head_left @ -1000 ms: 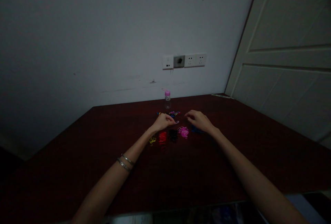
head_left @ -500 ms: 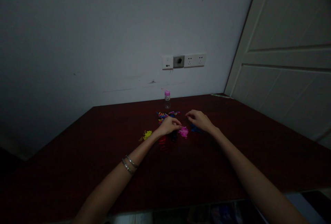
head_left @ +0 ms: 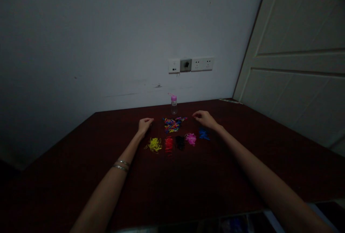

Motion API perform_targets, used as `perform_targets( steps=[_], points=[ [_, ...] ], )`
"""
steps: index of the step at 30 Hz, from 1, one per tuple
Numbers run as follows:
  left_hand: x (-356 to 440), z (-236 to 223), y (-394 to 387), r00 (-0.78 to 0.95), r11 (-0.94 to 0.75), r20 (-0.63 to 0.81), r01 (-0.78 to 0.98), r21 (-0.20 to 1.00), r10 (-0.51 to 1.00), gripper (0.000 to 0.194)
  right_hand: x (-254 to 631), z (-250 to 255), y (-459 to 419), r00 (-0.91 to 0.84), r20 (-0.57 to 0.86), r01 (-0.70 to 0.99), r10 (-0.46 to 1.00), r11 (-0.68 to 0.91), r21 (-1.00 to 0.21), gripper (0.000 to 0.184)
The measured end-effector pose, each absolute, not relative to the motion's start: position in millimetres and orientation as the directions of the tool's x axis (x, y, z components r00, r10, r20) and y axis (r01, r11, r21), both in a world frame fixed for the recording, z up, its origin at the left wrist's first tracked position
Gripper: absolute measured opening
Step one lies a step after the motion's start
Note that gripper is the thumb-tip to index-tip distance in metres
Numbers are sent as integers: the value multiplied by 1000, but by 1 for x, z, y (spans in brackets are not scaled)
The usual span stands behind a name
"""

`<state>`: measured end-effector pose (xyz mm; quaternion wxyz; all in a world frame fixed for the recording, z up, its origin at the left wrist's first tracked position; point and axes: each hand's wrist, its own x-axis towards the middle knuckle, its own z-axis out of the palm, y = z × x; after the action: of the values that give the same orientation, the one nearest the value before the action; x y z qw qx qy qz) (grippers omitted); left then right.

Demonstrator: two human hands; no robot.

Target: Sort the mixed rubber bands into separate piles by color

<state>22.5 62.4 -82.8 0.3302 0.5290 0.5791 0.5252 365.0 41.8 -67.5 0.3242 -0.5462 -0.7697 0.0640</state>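
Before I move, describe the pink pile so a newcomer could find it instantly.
On the dark red table, a multicoloured pile lies in front of the bottle. Nearer the camera, the pink pile sits between the black pile and the blue pile; it is the only all-pink pile.

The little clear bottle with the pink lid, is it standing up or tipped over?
Standing up. The small clear bottle has its pink lid at the top and its base on the dark red tabletop.

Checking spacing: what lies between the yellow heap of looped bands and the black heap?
A red heap of small rubbery bands, in the head view.
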Motion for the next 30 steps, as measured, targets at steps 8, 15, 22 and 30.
perform_targets(
  steps=[8,15,22,30],
  points=[
    [12,-89,62,-243,-145,187,184,972,952,37,353,-78,68,-191,243,879,951,276,-390,20],
    [11,-91,61,-238,-143,189,199,970,953,36,343,-83,76,-190,180,900,965,245,-361,20],
    [12,-88,58,-233,-142,190,206,968,954,33,341,-84,85,-181,154,911,971,225,-346,17],
    [14,-88,57,-229,-151,196,201,968,954,32,338,-79,84,-182,104,925,978,206,-318,14]
  ],
)
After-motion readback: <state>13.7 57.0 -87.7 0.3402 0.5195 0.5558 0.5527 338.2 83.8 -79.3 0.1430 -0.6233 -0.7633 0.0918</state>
